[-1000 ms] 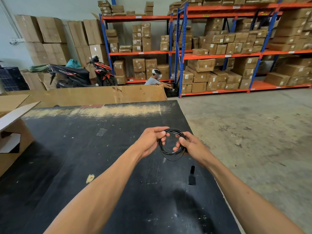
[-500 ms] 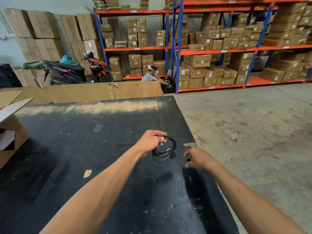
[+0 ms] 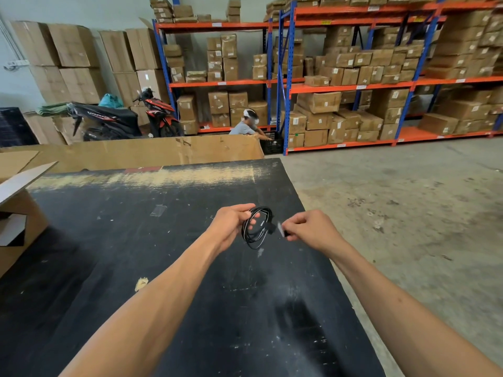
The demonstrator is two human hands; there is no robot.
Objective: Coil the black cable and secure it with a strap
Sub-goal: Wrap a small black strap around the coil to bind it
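The black cable is wound into a small coil and hangs above the black table. My left hand grips the coil's left side, fingers through the loops. Just right of the coil, my right hand pinches a short black strap between thumb and fingers. The strap's free end points at the coil and nearly touches it. It is blurred, so its shape is hard to make out.
An open cardboard box stands at the table's left edge. A cardboard sheet leans along the far edge. The concrete floor lies to the right. A person crouches by box-filled racks; a motorcycle is parked behind.
My right hand left the coil, dropped to the table where the strap lay, and has come back up beside the coil holding the strap. My left hand kept hold of the coil.
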